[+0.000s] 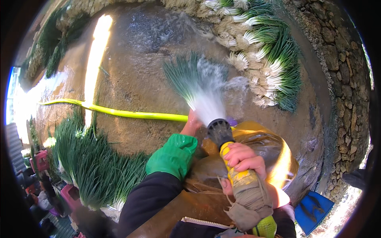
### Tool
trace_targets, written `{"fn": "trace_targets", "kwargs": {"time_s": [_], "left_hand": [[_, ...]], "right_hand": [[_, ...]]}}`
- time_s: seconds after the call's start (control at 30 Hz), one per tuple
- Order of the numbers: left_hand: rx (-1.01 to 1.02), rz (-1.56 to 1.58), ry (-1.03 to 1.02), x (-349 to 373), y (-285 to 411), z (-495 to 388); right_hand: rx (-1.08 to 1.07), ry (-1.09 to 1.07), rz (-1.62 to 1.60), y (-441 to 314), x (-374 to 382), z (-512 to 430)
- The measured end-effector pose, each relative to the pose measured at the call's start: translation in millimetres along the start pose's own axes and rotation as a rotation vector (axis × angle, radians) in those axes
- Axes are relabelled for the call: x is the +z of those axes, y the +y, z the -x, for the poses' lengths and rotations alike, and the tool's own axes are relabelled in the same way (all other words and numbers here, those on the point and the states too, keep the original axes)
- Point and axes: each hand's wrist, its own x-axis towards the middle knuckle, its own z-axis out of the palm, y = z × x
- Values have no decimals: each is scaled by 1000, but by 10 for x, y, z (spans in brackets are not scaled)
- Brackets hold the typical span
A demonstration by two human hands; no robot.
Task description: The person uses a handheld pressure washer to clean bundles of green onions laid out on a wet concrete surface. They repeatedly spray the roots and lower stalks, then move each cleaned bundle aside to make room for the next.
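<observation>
My right hand (245, 160) is closed around a yellow hose nozzle (221, 131) with a black tip and cloth wrapped about its lower part. A wide spray of water leaves the tip and strikes a bunch of green onions (184, 78), whose leaves fan out away from me. My left hand (194, 120) grips that bunch near its white base, just left of the nozzle tip; the spray and the nozzle partly hide the fingers and the roots. A green sleeve cover (172, 156) is on my left forearm. A brown waterproof apron (205, 175) covers my lap.
A yellow-green hose (131, 114) crosses the wet ground at left. Piled green onions lie at upper right (275, 68), lower left (95, 166) and upper left (56, 47). A stone wall (333, 59) curves along the right. A blue plastic object (314, 209) lies lower right, pink crates (70, 195) lower left.
</observation>
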Motion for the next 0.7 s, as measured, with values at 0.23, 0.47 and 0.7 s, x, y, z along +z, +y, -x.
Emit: {"fn": "trace_targets", "kwargs": {"time_s": [0.23, 0.47, 0.7], "left_hand": [[185, -158, 91, -75, 388, -26], [387, -822, 842, -712, 716, 921], [835, -2808, 309, -923, 831, 1195]], "right_hand": [[-13, -104, -22, -13, -14, -4], [-66, 164, 328, -19, -472, -67], [-1, 90, 374, -152, -455, 12]]}}
